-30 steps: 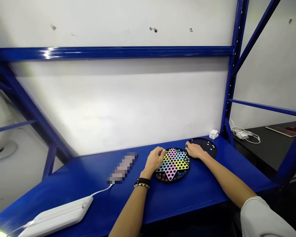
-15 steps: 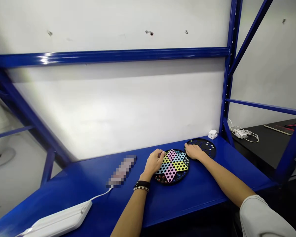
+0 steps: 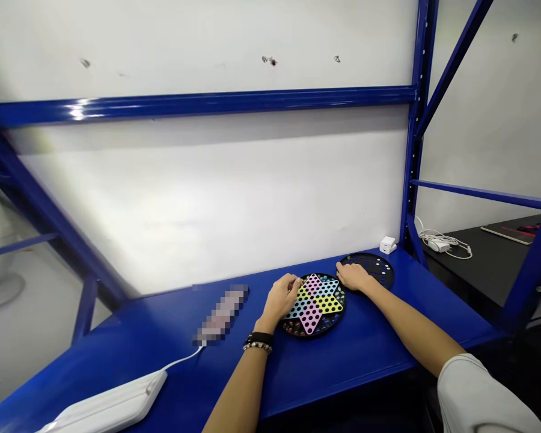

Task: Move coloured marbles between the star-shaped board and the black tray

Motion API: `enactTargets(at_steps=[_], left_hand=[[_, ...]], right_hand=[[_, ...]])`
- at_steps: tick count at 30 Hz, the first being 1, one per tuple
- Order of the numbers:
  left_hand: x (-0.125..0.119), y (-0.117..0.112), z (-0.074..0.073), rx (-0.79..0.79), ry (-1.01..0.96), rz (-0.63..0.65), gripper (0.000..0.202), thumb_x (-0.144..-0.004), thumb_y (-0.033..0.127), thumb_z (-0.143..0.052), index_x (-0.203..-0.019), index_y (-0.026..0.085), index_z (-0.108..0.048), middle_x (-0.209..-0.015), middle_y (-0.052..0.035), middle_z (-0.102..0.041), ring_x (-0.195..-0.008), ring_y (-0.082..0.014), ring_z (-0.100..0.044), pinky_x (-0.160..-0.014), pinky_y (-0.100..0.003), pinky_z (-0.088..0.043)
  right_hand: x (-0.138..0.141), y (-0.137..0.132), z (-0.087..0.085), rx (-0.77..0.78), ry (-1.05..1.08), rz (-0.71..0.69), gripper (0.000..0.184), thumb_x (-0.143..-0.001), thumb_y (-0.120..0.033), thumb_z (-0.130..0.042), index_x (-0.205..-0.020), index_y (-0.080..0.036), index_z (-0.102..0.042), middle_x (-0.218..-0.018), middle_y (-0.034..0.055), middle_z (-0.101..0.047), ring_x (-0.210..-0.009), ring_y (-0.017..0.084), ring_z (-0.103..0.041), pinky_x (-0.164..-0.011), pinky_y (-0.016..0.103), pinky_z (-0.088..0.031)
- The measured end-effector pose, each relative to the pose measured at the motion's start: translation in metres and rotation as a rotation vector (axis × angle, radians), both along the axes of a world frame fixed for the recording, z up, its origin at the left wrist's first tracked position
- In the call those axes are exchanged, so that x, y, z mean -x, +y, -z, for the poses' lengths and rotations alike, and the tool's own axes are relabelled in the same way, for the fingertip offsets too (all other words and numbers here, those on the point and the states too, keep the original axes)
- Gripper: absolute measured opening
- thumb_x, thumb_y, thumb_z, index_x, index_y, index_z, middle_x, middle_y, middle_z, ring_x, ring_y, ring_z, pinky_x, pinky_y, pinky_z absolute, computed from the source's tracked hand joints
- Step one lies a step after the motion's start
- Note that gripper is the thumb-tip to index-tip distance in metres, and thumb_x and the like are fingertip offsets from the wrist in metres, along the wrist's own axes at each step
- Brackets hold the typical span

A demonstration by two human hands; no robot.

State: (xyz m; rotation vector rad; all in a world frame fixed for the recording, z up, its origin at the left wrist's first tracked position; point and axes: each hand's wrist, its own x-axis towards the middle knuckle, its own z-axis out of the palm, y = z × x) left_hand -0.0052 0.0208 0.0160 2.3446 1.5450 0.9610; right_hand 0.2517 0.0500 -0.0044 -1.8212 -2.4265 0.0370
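Blue shelf [image 3: 365, 355] w/ white flat device [image 3: 112, 406] at near left. Round star board [image 3: 318, 304] sits mid-shelf, black perforated disc [image 3: 374, 267] just beside it, far right. Star holes look nearly all empty; marbles [image 3: 297, 328] lie in the board's rim. At the board's left edge the left hand [image 3: 279, 297] is curled, fingertips bunched, can't tell what's pinched. Btw board & disc the right hand [image 3: 352, 276] rests loosely curled.

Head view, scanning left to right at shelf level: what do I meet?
White flat device → pixelated object → left hand → star-patterned game board → black round tray → white charger with cable.
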Motion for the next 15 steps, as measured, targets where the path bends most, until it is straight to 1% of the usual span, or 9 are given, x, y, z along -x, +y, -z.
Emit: enactTargets(at_steps=[3, 7, 11, 13, 15], left_hand=[[0.0, 0.0, 0.001, 0.001, 0.003, 0.001, 0.039, -0.093, 0.044, -0.036, -0.079, 0.022, -0.065, -0.077, -0.0028, -0.065, -0.071, -0.0179, -0.058, -0.067, -0.028, -0.043], [0.001, 0.001, 0.001, 0.005, 0.0, 0.007, 0.039, -0.093, 0.044, -0.037, -0.079, 0.022, -0.065, -0.077, -0.0029, -0.065, -0.071, -0.0179, -0.058, -0.067, -0.029, -0.043], [0.002, 0.001, 0.001, 0.006, 0.003, 0.006, 0.038, -0.093, 0.043, -0.037, -0.08, 0.022, -0.065, -0.078, -0.0029, -0.065, -0.072, -0.018, -0.058, -0.068, -0.029, -0.043], [0.001, 0.001, 0.001, 0.01, 0.002, 0.01, 0.038, -0.093, 0.043, -0.037, -0.079, 0.022, -0.065, -0.078, -0.0031, -0.066, -0.072, -0.018, -0.058, -0.068, -0.029, -0.043], [0.001, 0.001, 0.0, 0.016, 0.0, 0.015, 0.038, -0.093, 0.044, -0.037, -0.079, 0.022, -0.066, -0.079, -0.0033, -0.066, -0.072, -0.0181, -0.059, -0.068, -0.029, -0.044]], right_hand=[[0.002, 0.001, 0.0, 0.006, 0.004, 0.0, 0.031, -0.097, -0.03, -0.037, -0.121, -0.013, -0.049, -0.109, 0.0219, -0.068, -0.101, 0.032, -0.066, -0.08, 0.039, -0.045], [-0.001, 0.001, -0.002, 0.012, 0.015, 0.001, 0.03, -0.097, -0.031, -0.038, -0.118, -0.014, -0.051, -0.11, 0.0206, -0.068, -0.1, 0.031, -0.066, -0.08, 0.037, -0.044], [-0.014, 0.001, -0.007, 0.031, 0.087, 0.026, 0.03, -0.099, -0.032, -0.029, -0.112, -0.018, -0.052, -0.106, 0.0163, -0.068, -0.092, 0.027, -0.067, -0.073, 0.033, -0.042], [-0.019, 0.001, -0.009, 0.052, 0.123, 0.033, 0.028, -0.099, -0.034, -0.032, -0.11, -0.019, -0.053, -0.105, 0.0146, -0.068, -0.09, 0.025, -0.066, -0.072, 0.032, -0.041], [-0.019, 0.001, -0.009, 0.057, 0.117, 0.019, 0.025, -0.097, -0.034, -0.039, -0.11, -0.019, -0.053, -0.107, 0.0141, -0.068, -0.093, 0.026, -0.066, -0.074, 0.032, -0.041]])
